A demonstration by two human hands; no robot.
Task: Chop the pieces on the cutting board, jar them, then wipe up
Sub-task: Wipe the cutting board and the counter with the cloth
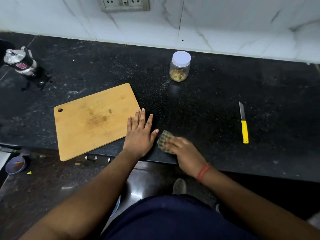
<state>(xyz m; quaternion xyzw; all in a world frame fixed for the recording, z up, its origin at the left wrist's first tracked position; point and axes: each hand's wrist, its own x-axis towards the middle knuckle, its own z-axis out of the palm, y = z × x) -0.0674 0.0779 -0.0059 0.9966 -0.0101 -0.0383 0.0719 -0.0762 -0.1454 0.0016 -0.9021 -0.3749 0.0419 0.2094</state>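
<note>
1. Nearest the camera, the left hand (140, 135) lay flat and open, fingers spread, on the black table (207, 104), its outer fingers over the right edge of the bare cutting board (93, 120).
2. Just right of it, the right hand (186, 152), blurred, was curled over a checked cloth (164, 140), pressing it to the table.
3. Farther back stood the lidded jar (180, 66) with chopped pieces inside.
4. Well to the right lay a yellow-handled knife (243, 123).
</note>
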